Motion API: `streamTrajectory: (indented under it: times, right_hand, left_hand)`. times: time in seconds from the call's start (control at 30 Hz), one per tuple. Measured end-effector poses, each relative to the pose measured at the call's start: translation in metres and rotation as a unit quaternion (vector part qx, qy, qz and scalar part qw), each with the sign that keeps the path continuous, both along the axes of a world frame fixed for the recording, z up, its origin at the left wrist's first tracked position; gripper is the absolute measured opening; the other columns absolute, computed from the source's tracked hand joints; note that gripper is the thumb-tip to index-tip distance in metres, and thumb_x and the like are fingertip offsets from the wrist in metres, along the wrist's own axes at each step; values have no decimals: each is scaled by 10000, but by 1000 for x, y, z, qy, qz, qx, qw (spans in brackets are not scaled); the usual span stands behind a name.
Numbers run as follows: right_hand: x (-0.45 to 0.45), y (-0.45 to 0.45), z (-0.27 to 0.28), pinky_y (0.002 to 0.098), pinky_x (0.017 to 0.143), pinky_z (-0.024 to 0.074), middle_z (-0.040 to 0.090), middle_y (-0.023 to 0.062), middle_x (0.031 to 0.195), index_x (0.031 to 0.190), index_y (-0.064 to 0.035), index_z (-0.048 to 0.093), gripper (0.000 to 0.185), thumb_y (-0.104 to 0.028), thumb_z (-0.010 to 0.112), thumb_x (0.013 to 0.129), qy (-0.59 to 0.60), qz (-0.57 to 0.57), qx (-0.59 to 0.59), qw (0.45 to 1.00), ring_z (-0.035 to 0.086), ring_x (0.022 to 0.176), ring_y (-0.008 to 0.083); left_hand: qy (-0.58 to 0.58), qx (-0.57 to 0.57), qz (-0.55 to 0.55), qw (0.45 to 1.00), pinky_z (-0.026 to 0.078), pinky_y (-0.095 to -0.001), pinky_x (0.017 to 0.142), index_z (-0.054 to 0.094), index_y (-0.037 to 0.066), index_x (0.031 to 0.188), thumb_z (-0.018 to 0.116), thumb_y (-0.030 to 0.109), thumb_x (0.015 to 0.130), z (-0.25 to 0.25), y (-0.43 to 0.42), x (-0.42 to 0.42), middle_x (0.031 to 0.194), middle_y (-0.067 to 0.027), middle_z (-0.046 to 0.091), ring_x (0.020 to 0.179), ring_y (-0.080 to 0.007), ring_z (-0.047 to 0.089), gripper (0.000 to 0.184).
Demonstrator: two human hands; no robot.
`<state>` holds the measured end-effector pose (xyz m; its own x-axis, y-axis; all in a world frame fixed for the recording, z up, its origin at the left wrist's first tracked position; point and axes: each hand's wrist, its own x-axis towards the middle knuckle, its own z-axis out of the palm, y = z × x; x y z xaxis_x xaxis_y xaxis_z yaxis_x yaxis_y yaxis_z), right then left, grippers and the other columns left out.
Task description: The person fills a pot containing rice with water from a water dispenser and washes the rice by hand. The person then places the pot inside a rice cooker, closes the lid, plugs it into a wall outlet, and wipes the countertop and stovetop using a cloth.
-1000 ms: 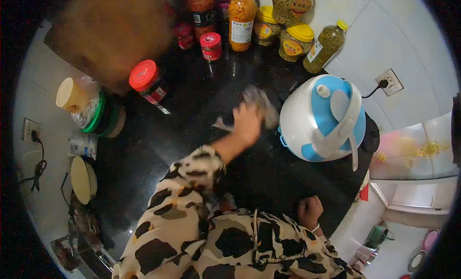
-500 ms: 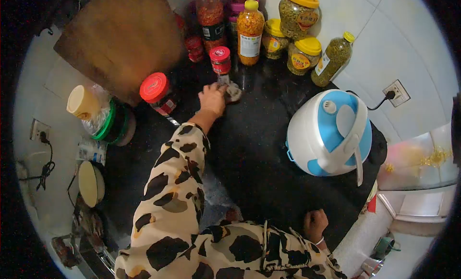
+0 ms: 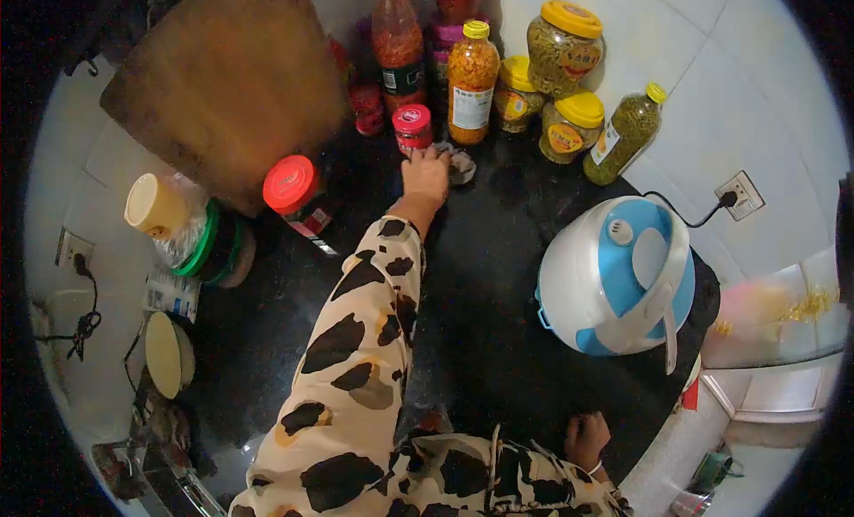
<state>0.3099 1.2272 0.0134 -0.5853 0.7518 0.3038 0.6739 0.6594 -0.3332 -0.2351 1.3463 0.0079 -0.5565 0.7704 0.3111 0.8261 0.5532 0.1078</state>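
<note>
My left hand (image 3: 425, 176) reaches forward over the black countertop (image 3: 480, 277), its fingers pressed on a crumpled grey cloth (image 3: 461, 166) that sticks out on the right side. Just beyond the fingertips stands a small jar with a pink-red lid (image 3: 412, 126). Near the counter's front edge at the lower right, my right hand (image 3: 587, 439) rests in a loose fist close to my body, with nothing visible in it.
Bottles and jars, including an orange-filled bottle (image 3: 472, 81), line the back wall. A white-and-blue cooker (image 3: 614, 277) sits on the right. Leftward are a red-lidded jar (image 3: 298, 192), a brown board (image 3: 227, 90), a green-rimmed tub (image 3: 213, 241) and a pale bowl (image 3: 169, 355).
My left hand and the cloth moved from beside the cooker leftward and back to the small jar, then slightly right. My right hand stays near the front edge. The whole view has shifted a little.
</note>
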Motion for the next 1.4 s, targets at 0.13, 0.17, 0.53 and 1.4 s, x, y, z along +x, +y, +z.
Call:
streamTrajectory:
  times: [0.13, 0.17, 0.53, 1.4]
  right_hand:
    - [-1, -3, 5, 417, 497, 372, 475, 145, 663, 739, -63, 508, 118, -52, 621, 708, 8, -11, -17, 1000, 492, 577, 344]
    - [-2, -2, 8, 421, 491, 370, 476, 146, 666, 743, -64, 511, 121, -56, 624, 701, 11, 3, -24, 1000, 489, 572, 346]
    - [-3, 1, 2, 427, 488, 387, 490, 149, 688, 751, -51, 503, 122, -83, 610, 703, 3, 10, -44, 999, 506, 584, 353]
    - [8, 0, -9, 414, 459, 332, 437, 153, 647, 694, -63, 459, 132, -41, 588, 681, 41, 18, 3, 999, 443, 534, 335]
  left_hand:
    - [-37, -32, 133, 990, 409, -466, 855, 573, 192, 1170, 548, 189, 815, 4, -27, -10, 1234, -29, 518, 1107, -271, 490, 355]
    - [-41, -18, 166, 985, 410, -467, 854, 563, 196, 1182, 552, 186, 815, 5, -34, -12, 1234, -24, 516, 1103, -271, 492, 367]
    - [-52, 6, 64, 997, 420, -483, 818, 606, 217, 1098, 537, 137, 786, -11, -19, 37, 1167, -77, 497, 1046, -333, 462, 330]
    - [-68, 25, -40, 997, 399, -483, 868, 582, 192, 1170, 578, 97, 746, -1, 0, 35, 1254, -84, 475, 1131, -327, 433, 434]
